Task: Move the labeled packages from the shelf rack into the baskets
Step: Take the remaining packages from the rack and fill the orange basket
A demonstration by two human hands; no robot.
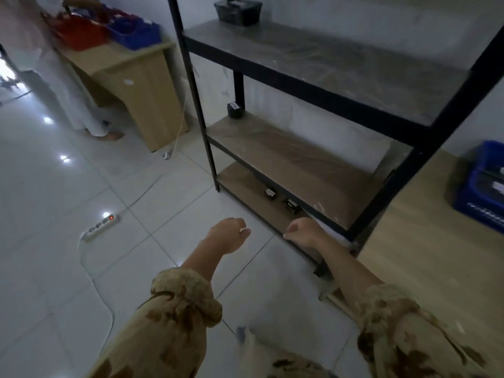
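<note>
Left hand [227, 234] and right hand [302, 231], loosely curled and empty, reach toward a nearly cleared black-framed wooden shelf rack [300, 159]; a few small black labeled packages [291, 205] on it await the blue plastic basket [482, 186].

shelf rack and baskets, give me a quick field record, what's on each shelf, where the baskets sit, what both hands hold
upper shelf: black package
middle shelf: small package, left rear corner
bottom shelf: two small packages
left desk: red basket, blue basket
right table: second blue basket
left hand: empty, fingers loosely curled
right hand: empty, near bottom shelf edge
</note>
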